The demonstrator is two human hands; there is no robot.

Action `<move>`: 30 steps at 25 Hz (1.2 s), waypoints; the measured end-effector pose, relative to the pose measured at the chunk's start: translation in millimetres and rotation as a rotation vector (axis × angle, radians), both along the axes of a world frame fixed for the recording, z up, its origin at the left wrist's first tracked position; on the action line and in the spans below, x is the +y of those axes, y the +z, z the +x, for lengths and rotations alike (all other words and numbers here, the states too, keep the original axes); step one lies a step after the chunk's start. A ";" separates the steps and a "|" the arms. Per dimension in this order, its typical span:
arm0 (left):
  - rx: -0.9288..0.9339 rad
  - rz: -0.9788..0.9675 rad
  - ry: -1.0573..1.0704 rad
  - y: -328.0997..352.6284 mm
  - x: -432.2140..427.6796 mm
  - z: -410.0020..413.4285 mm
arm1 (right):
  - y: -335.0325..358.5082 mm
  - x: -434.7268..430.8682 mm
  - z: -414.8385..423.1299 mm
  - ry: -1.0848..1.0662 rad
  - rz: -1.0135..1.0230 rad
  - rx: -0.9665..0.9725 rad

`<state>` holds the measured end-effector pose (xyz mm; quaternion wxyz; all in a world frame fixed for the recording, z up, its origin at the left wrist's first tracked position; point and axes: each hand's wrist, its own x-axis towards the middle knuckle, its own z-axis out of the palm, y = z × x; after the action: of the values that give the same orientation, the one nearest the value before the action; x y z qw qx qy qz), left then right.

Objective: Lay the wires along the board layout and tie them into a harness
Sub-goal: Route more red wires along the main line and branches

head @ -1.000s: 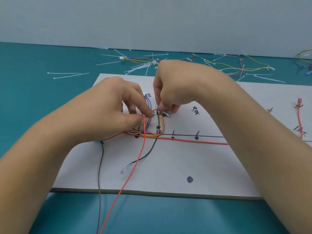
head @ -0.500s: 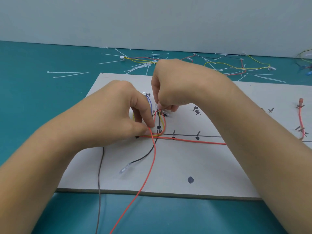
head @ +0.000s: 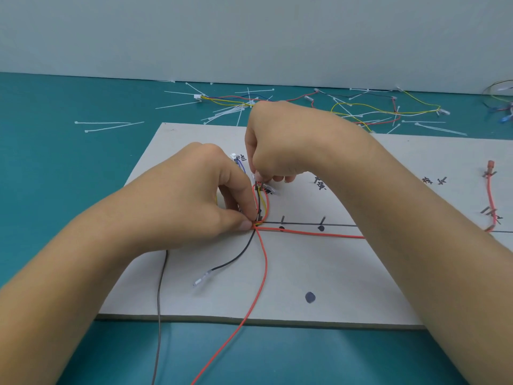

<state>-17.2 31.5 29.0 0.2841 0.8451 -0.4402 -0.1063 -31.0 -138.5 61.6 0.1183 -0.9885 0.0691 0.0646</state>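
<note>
Teal table [head: 55, 176] carries a pale layout board [head: 333, 273] at its near side, with white cable ties [head: 230, 110] and loose coloured wires [head: 388, 111] scattered beyond the board.

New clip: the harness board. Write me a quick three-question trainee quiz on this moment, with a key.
1. True or false: the left hand pinches the wire bundle on the board.
2. The black wire ends in a clear terminal that is: A lying on the board; B lying on the teal table; C hanging off the board's edge.
3. What colour is the wire that crosses the board's near edge, left of the red wire?
Key: 1 true; 2 A; 3 gray wire.
</note>
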 end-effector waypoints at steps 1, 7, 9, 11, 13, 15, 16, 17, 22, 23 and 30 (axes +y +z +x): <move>0.006 -0.006 0.002 0.0 -0.9 -0.4 | 0.3 0.2 -0.1 -0.003 -0.006 -0.005; 0.026 -0.064 0.022 0.3 -4.5 -6.2 | 8.8 3.5 -8.4 -0.014 -0.034 0.005; 0.027 -0.069 0.022 -0.7 -4.3 -6.1 | 17.7 0.9 -13.0 -0.030 -0.015 -0.031; 0.018 -0.062 0.020 -1.4 -5.1 -5.6 | 24.2 -2.6 -20.9 -0.048 0.035 -0.163; 0.018 -0.074 0.015 -2.2 -5.9 -5.8 | 22.1 -3.7 -38.1 -0.045 0.086 -0.283; 0.028 -0.090 0.018 -3.3 -6.1 -5.7 | 11.3 -2.4 -61.0 -0.006 0.109 -0.347; 0.031 -0.091 0.020 -4.0 -6.4 -5.8 | 5.6 -3.4 -71.5 0.003 0.135 -0.375; 0.033 -0.090 0.024 -5.0 -6.8 -6.2 | 1.6 -5.8 -80.8 -0.001 0.170 -0.397; 0.037 -0.095 0.046 -7.4 -9.4 -8.5 | -5.5 -11.1 -104.1 0.064 0.145 -0.115; 0.038 -0.094 0.047 -7.1 -9.4 -8.6 | -9.4 -7.4 -105.7 0.074 0.091 -0.048; 0.042 -0.095 0.056 -6.4 -8.9 -7.8 | -28.9 2.8 -105.2 0.044 0.096 -0.099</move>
<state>-25.0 22.6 22.7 0.3358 0.8403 -0.4149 -0.0950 -136.1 -135.7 32.7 0.1675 -0.9849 0.0381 0.0217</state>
